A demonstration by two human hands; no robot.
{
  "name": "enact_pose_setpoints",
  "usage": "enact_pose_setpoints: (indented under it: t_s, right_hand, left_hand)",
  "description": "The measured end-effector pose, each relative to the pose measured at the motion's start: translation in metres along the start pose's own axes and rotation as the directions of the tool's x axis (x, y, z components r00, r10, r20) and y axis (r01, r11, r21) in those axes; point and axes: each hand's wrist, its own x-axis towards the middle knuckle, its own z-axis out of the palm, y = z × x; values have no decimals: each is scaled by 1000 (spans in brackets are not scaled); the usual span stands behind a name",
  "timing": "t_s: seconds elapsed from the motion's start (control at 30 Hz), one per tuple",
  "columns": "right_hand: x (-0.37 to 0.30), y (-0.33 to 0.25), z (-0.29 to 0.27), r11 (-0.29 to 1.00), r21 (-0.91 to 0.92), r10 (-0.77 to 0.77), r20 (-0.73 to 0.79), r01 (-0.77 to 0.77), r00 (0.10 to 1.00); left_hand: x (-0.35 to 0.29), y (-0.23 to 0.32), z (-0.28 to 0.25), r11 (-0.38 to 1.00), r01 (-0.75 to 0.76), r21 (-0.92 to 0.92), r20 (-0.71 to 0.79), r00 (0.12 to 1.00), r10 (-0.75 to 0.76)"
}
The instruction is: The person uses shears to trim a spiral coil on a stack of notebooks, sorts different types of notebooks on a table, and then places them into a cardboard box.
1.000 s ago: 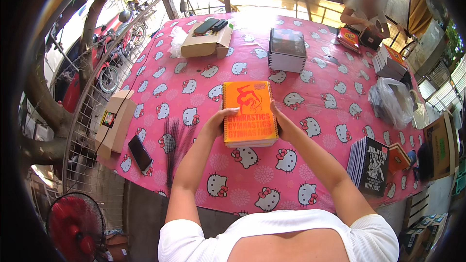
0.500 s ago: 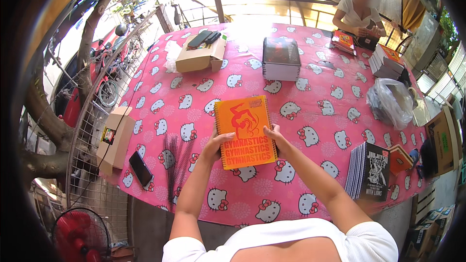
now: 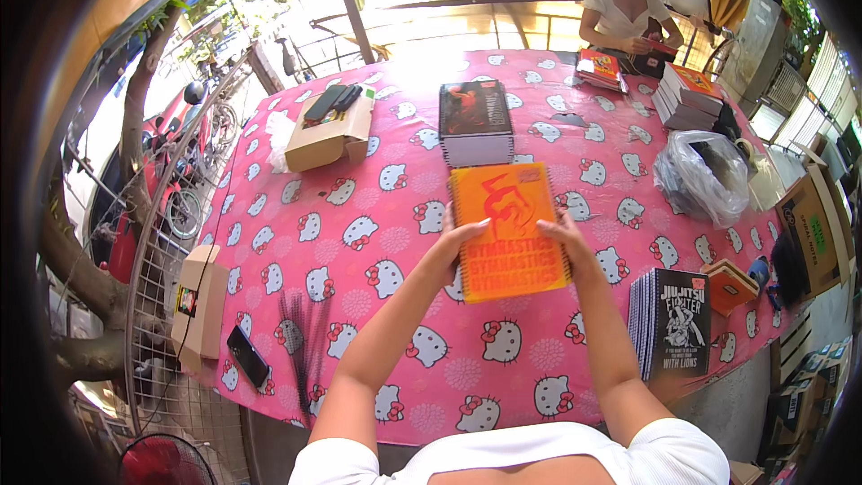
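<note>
Both my hands hold an orange spiral notebook (image 3: 510, 232) with a red figure and red lettering on its cover. My left hand (image 3: 461, 238) is closed on its left edge, thumb on top of the cover. Gripping the right edge is my right hand (image 3: 567, 238), its thumb also on the cover; the other fingers are mostly hidden underneath. The notebook is held over the pink patterned table (image 3: 462, 373). Just beyond its top edge lies a stack of black-covered spiral notebooks (image 3: 476, 117).
Black notebooks (image 3: 675, 323) are stacked at the right, beside a brown notebook (image 3: 729, 287). A phone (image 3: 248, 357) and loose black spiral coils (image 3: 301, 350) lie left. Farther off are a cardboard box (image 3: 328, 139), a plastic bag (image 3: 705, 178) and a seated person (image 3: 628, 13).
My hands have carried the orange notebook away from me and to the right, toward the black stack. The view has shifted. The far person's hands have moved.
</note>
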Motion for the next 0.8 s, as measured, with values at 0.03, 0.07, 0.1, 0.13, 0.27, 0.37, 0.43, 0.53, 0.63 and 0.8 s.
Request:
enact_pose_setpoints:
  t_s: [0.03, 0.07, 0.1, 0.13, 0.27, 0.37, 0.43, 0.53, 0.63, 0.8]
  right_hand:
    - [7, -8, -21, 1000, -9, -18, -44, 18, 999]
    - [11, -16, -32, 1000, -2, -19, -33, 19, 999]
    - [13, -24, -46, 996, -6, -91, -82, 90, 993]
    - [15, -32, -59, 987, -20, -159, -139, 157, 978]
    - [28, -42, -109, 960, -8, -274, -231, 280, 934]
    - [45, -71, -118, 969, -19, -244, -210, 246, 947]
    - [71, -77, -119, 958, 2, -283, -171, 287, 944]
    - [114, -84, -139, 947, 53, -308, -141, 318, 941]
    - [151, -91, -162, 945, 143, -286, -83, 295, 955]
    - [216, -101, -123, 934, 246, -292, 116, 258, 949]
  left_hand:
    - [15, 5, 22, 997, -7, 72, -13, 1000, 8]
    - [28, 12, 37, 989, -32, 146, -42, 998, 38]
    - [47, 13, 44, 971, -56, 234, -10, 998, 60]
    - [70, 9, 51, 947, -76, 312, 29, 997, 71]
    - [141, -3, 80, 948, -36, 316, 96, 995, 6]
    - [174, 9, 102, 953, 30, 300, 100, 993, -63]
    - [203, 18, 102, 941, 18, 338, 80, 996, -48]
    - [234, 45, 117, 897, 2, 443, 20, 1000, -12]
    - [243, 79, 135, 881, -38, 472, 101, 995, -11]
    - [284, 126, 106, 652, -170, 739, -34, 957, 288]
